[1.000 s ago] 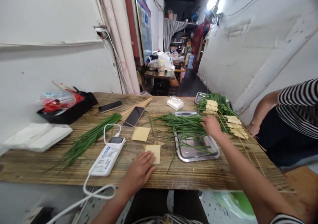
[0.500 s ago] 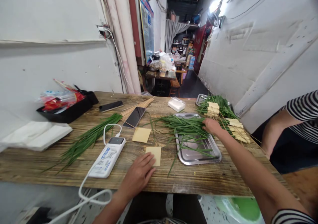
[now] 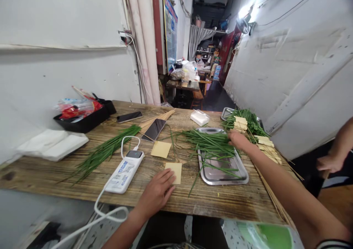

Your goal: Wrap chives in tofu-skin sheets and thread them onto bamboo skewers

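My left hand [image 3: 158, 192] rests on the wood with its fingers stretched out, their tips over the edge of a square pale-yellow sheet [image 3: 176, 171], which looks like tofu skin. A second such sheet [image 3: 160, 149] lies just behind it. On the right, my right hand [image 3: 237, 138] has its fingers closed at the end of a loose bunch of green chives [image 3: 209, 141]. These chives lie across a metal tray [image 3: 224, 179], and some trail over its left edge. My right fingertips are partly hidden, so how many stalks they hold cannot be seen.
Skewered yellow rolls [image 3: 266, 146] and more chives [image 3: 248, 118] are at the right. Chives [image 3: 110, 149], a white power bank [image 3: 125, 173] with cable, two phones [image 3: 154, 129], skewers [image 3: 162, 117] and a black box [image 3: 82, 120] lie left. A co-worker's hand [image 3: 332, 162] is at far right.
The view has turned slightly left. Both my hands stay at the same sheet and chives. The co-worker's hand now shows away from the table edge, and thin sticks show beneath my right arm.
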Available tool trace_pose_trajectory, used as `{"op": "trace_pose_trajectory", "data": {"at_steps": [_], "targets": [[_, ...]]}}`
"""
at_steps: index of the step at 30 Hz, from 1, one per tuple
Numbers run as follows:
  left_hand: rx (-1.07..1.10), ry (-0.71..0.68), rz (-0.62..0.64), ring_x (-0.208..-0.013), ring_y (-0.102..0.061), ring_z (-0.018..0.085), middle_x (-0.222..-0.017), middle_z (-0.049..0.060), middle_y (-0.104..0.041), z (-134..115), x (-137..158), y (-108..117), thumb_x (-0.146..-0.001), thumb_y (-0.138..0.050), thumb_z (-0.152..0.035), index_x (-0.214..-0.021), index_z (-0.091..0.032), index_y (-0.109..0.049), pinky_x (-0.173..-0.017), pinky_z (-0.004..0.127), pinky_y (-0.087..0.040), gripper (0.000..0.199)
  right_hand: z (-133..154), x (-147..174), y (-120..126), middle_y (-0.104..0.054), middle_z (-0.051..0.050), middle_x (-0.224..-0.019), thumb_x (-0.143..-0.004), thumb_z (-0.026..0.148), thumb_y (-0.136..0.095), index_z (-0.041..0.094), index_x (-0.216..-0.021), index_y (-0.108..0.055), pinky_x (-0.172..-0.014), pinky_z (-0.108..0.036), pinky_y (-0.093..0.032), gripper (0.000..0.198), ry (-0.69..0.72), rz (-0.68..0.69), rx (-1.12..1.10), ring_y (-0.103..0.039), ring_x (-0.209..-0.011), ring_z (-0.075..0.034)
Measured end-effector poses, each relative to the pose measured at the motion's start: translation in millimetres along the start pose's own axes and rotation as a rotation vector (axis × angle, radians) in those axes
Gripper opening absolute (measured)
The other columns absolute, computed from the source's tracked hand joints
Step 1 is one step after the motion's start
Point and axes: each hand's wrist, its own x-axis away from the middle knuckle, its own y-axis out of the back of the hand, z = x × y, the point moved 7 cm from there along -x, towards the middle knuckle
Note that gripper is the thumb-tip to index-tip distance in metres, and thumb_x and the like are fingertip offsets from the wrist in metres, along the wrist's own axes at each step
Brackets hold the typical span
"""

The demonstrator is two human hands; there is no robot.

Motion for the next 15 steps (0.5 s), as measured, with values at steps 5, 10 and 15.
{"op": "trace_pose_trajectory", "data": {"at_steps": [5, 10, 15], "targets": [[-0.003, -0.007, 0.009, -0.120, -0.051, 0.026, -0.121, 0.010, -0.062, 0.7, 0.8, -1.3, -0.088, -0.052, -0.021, -0.116, -0.016, -0.060, -0.097, 0.044, -0.049, 0.029, 7.2, 3.6, -3.6, -0.069, -0.012, -0.089, -0.077, 0.020, -0.063, 0.011, -0.091, -0.069, -0.070, -0.024, -0.043, 0.018, 0.060, 0.085, -0.016, -0.063, -0.085, -0.021], [0.012, -0.005, 0.014, -0.121, -0.051, 0.025, -0.120, 0.010, -0.062, 1.1, 1.1, -1.3, -0.088, -0.052, -0.021, -0.116, -0.016, -0.059, -0.097, 0.045, -0.049, 0.029, 6.5, 3.3, -3.6, -0.070, -0.006, -0.079, -0.079, 0.023, -0.059, 0.015, -0.082, -0.072, -0.064, -0.021, -0.041, 0.015, 0.101, 0.155, -0.017, -0.063, -0.075, -0.017], [0.016, -0.009, 0.000, -0.120, -0.051, 0.026, -0.120, 0.011, -0.062, 0.8, 1.3, -0.5, -0.088, -0.052, -0.020, -0.116, -0.016, -0.059, -0.097, 0.046, -0.048, 0.029, 2.5, -0.5, 3.3, -0.071, -0.010, -0.086, -0.080, 0.020, -0.057, 0.013, -0.087, -0.072, -0.070, -0.022, -0.043, 0.018, 0.070, 0.155, 0.015, -0.064, -0.083, -0.018]]}}
